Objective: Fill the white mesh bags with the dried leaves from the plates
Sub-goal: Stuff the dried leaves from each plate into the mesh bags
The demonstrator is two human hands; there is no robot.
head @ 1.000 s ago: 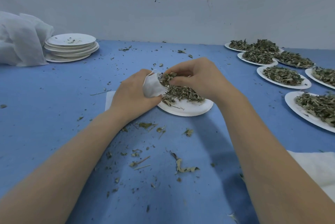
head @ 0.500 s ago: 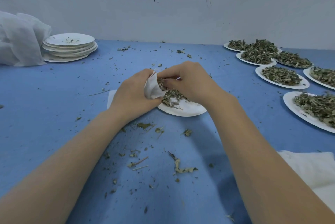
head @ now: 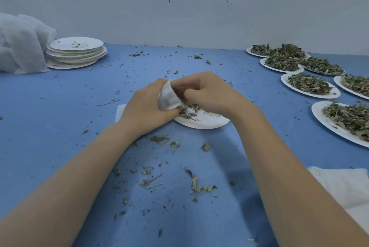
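**Bag-filling in progress over the centre plate; plate nearly emptied**

The left hand (head: 146, 106) grips a white mesh bag (head: 168, 99), fingers curled round its body and its mouth turned toward the other hand. The right hand (head: 207, 91) is curled at that mouth, fingertips bunched against the opening; whether it pinches leaves or only the bag's edge cannot be told, as the fingers hide the contact. Both hands sit directly over the centre plate (head: 207, 121).

On that plate a thin scatter of dried leaves (head: 188, 109) remains, lying just under the bag; most of the plate's surface is bare.

Judgement: the step in hand is stuffing this plate's leaves into the held bag, and it appears close to done for this plate. The next move calls for gathering the last leaves without tipping the bag's mouth downward.

Outward from the centre plate: loose fragments (head: 196, 183) litter the blue table (head: 60, 126) on its near side. Filled plates (head: 311, 86) wait to its right. A stack of emptied plates (head: 76, 52) stands far to its left, beside heaped white mesh material (head: 22, 42).
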